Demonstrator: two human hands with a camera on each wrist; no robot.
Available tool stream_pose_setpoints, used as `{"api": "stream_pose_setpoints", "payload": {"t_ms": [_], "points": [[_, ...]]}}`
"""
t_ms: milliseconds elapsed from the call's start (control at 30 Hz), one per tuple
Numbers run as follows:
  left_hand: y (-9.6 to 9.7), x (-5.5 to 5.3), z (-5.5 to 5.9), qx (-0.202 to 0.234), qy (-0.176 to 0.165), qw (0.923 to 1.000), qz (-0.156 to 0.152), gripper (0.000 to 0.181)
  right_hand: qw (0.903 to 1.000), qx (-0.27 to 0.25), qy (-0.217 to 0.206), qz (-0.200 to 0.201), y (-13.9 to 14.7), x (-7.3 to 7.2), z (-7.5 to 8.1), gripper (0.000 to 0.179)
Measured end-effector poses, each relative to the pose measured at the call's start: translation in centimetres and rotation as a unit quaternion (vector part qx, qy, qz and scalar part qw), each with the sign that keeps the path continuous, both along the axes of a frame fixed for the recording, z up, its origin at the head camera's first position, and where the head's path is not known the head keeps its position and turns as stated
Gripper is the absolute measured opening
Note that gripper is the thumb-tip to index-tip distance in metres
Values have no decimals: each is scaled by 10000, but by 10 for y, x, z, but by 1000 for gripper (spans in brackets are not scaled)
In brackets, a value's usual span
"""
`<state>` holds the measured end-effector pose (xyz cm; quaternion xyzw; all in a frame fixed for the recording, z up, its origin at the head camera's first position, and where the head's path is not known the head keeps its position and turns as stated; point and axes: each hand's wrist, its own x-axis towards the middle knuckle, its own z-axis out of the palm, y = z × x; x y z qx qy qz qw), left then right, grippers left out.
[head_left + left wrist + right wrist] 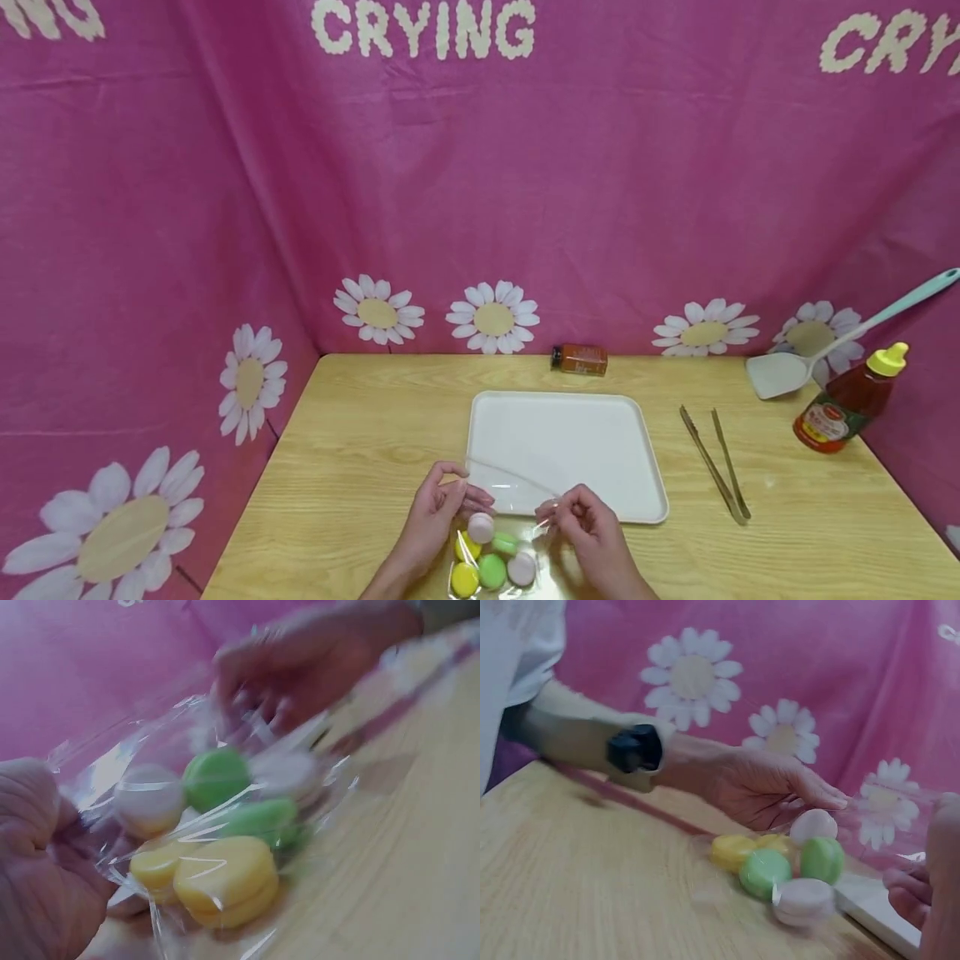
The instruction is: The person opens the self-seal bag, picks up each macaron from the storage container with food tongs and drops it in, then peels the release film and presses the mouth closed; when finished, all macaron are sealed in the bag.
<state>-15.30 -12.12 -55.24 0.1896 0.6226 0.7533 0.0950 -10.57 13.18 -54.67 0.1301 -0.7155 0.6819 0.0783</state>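
Observation:
A clear plastic bag (504,492) of macarons is stretched between my two hands at the table's near side. My left hand (433,518) pinches its left edge near the mouth, and my right hand (594,533) pinches the opposite edge. Inside lie several macarons: yellow ones (226,881), green ones (492,572) and pale lilac ones (804,901). Their weight gathers in the lower part of the bag. In the head view, the bag's upper edge overlaps the near part of a white tray (562,442). Some fingertips are hidden behind the shiny film.
Metal tongs (723,475) lie right of the tray. Farther right, a red sauce bottle with a yellow cap (836,412) stands by a white spatula (780,375) with a pale green handle. A small spice jar (583,359) lies behind the tray. Pink cloth (600,208) surrounds the table.

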Motion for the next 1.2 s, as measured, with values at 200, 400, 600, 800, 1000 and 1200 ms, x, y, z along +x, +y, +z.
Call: {"api": "stream_pose_setpoints", "payload": {"t_ms": [200, 400, 600, 800, 1000, 1200], "points": [[34, 5, -6, 679, -819, 9932, 465, 47, 9936, -741, -745, -418, 4, -12, -2, 23], [49, 5, -7, 918, -1061, 9867, 821, 48, 9897, -907, -976, -525, 6, -18, -4, 26], [50, 4, -4, 1147, -1211, 9824, 839, 50, 9926, -709, -866, -468, 11, -21, -6, 28], [47, -1, 2, 806, -897, 9886, 899, 42, 9952, -569, -749, -251, 20, -24, -4, 30], [40, -6, 5, 356, -513, 9926, 1045, 37, 9947, -410, -792, -518, 33, -28, 5, 23], [42, -6, 13, 169, -381, 9951, 897, 32, 9948, -594, -669, -492, 43, -28, 7, 22]]}}
